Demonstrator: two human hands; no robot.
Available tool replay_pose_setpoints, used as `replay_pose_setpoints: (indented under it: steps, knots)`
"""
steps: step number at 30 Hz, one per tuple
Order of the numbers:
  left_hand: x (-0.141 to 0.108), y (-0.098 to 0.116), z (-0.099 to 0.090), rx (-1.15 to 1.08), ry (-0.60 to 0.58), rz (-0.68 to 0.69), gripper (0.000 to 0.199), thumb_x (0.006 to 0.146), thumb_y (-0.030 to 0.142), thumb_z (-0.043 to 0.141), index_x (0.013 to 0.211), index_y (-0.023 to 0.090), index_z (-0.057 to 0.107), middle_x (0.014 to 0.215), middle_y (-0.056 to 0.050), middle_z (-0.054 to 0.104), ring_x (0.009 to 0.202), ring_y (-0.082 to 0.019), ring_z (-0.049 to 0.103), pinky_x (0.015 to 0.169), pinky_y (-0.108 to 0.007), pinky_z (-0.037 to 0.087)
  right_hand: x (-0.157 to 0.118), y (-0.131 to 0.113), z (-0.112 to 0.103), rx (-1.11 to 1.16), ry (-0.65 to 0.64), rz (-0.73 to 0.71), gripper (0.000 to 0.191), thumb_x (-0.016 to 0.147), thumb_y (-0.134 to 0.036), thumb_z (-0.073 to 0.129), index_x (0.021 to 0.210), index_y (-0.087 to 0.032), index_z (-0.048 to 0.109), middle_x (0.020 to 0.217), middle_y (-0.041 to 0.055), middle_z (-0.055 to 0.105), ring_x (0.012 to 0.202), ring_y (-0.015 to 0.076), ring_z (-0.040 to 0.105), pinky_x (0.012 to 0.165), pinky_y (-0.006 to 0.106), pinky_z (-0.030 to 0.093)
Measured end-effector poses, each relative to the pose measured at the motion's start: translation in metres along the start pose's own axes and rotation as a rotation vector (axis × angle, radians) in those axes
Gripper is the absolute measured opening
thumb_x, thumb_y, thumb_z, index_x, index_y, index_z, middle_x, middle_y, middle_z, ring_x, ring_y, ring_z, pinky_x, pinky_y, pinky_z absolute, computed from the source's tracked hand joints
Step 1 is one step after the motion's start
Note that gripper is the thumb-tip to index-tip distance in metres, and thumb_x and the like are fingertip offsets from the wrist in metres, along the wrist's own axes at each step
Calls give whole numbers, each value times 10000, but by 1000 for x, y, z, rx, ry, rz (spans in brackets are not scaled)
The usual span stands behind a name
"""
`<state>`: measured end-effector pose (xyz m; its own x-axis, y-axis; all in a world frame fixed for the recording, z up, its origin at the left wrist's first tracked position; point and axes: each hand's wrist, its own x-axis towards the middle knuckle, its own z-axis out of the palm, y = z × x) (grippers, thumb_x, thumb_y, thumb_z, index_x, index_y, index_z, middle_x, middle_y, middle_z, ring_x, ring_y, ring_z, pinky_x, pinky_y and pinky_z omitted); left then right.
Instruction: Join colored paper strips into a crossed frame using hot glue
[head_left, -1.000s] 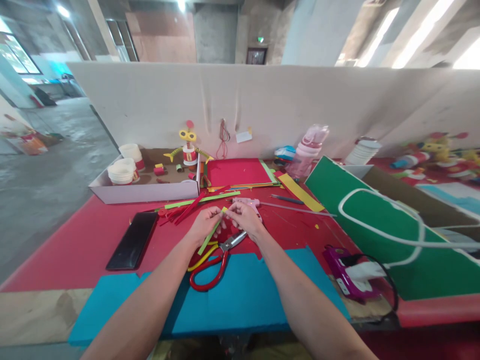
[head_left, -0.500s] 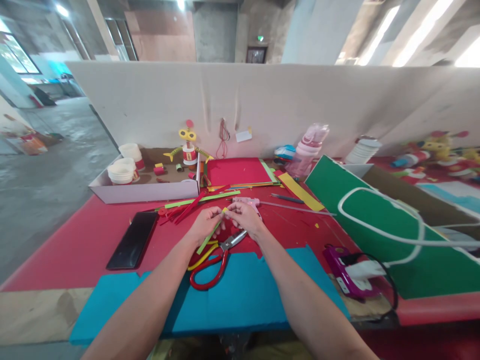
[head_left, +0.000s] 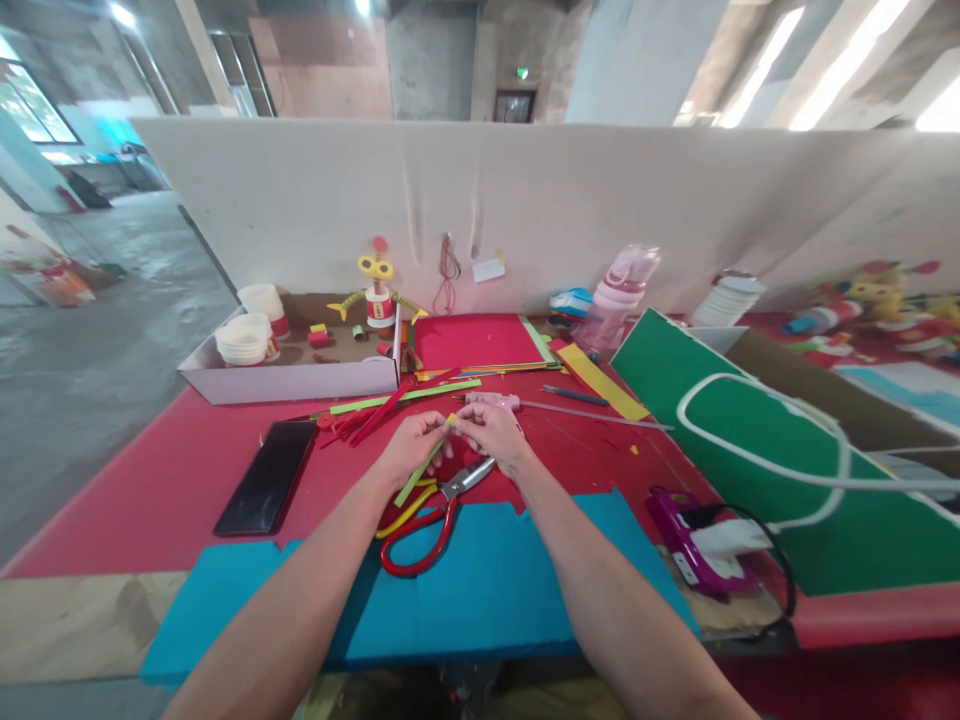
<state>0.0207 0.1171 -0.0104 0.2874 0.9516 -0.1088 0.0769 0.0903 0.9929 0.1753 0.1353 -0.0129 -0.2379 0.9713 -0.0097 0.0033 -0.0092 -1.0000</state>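
My left hand point(head_left: 414, 446) and my right hand point(head_left: 487, 432) meet over the middle of the table, fingers pinched together. Between the fingertips shows a small yellow paper piece point(head_left: 451, 420), joined or held against a green paper strip point(head_left: 420, 474) that hangs down below my left hand. How the two papers are fixed together is hidden by the fingers. Just beneath the hands lie scissors point(head_left: 420, 560) with red and yellow handles, their blades pointing under my right hand. Behind my right hand a pink glue gun point(head_left: 491, 402) rests on the table, partly covered.
A black phone point(head_left: 266, 478) lies at left, behind it a white box point(head_left: 292, 382) with paper cups. Red and green paper strips point(head_left: 405, 396) and a red paper stack point(head_left: 480, 342) sit beyond the hands. At right are a purple power strip point(head_left: 697, 545) and a green board point(head_left: 787, 470).
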Motion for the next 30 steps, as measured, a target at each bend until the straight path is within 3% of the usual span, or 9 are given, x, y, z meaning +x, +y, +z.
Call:
replay_pose_setpoints:
  steps: [8, 14, 19, 22, 24, 26, 28, 30]
  knots:
    - [-2, 4, 1, 28, -23, -15, 276, 784, 435, 582, 824, 163, 575, 579, -13, 605, 401, -93, 492, 385, -183, 357, -4, -7, -1, 4, -14, 22, 293, 652, -419, 703, 711, -171, 559, 498, -55, 534, 352, 42, 361, 344, 181, 243]
    - [1, 7, -5, 185, 105, 215, 207, 742, 350, 643, 737, 145, 617, 713, -18, 625, 644, -112, 545, 607, -204, 421, -5, -7, -3, -15, -44, 24, 292, 643, -406, 707, 711, -161, 563, 534, -41, 563, 368, 43, 395, 352, 176, 259]
    - [2, 6, -12, 327, 58, 230, 164, 757, 307, 601, 718, 148, 611, 589, 20, 557, 541, -99, 459, 527, -213, 360, 0, 2, -4, -150, -89, 8, 269, 660, -400, 696, 700, -168, 566, 531, -39, 566, 380, 66, 434, 377, 199, 318]
    - [2, 9, -14, 384, 74, 296, 139, 734, 272, 619, 672, 148, 615, 603, 14, 575, 574, -100, 477, 545, -208, 364, 0, -1, -4, -278, -86, -121, 265, 713, -429, 657, 718, -174, 583, 589, -8, 604, 470, 109, 523, 463, 238, 419]
    - [1, 12, -16, 316, 175, 316, 150, 722, 278, 635, 649, 149, 608, 580, 18, 566, 556, -93, 478, 532, -203, 364, -5, -12, -3, -400, 44, -341, 248, 750, -425, 636, 792, -182, 612, 761, 45, 661, 675, 161, 608, 636, 293, 494]
    - [2, 16, -21, 107, 335, 310, 176, 723, 308, 641, 657, 153, 590, 512, 37, 516, 481, -78, 451, 486, -198, 357, -13, -27, -3, -522, 304, -590, 235, 783, -394, 620, 913, -198, 623, 993, 90, 655, 906, 206, 602, 830, 359, 475]
    - [3, 19, -29, -194, 470, 305, 205, 707, 343, 663, 694, 158, 575, 478, 53, 490, 428, -69, 437, 449, -192, 362, -22, -38, -2, -550, 549, -730, 218, 829, -349, 573, 989, -207, 612, 1045, 102, 636, 1009, 230, 565, 905, 400, 438]
    - [4, 21, -36, -452, 542, 285, 248, 652, 340, 718, 718, 156, 565, 502, 53, 515, 435, -61, 468, 443, -176, 382, -26, -40, -1, -511, 642, -768, 199, 846, -322, 547, 995, -206, 611, 988, 89, 644, 973, 228, 573, 916, 413, 423]
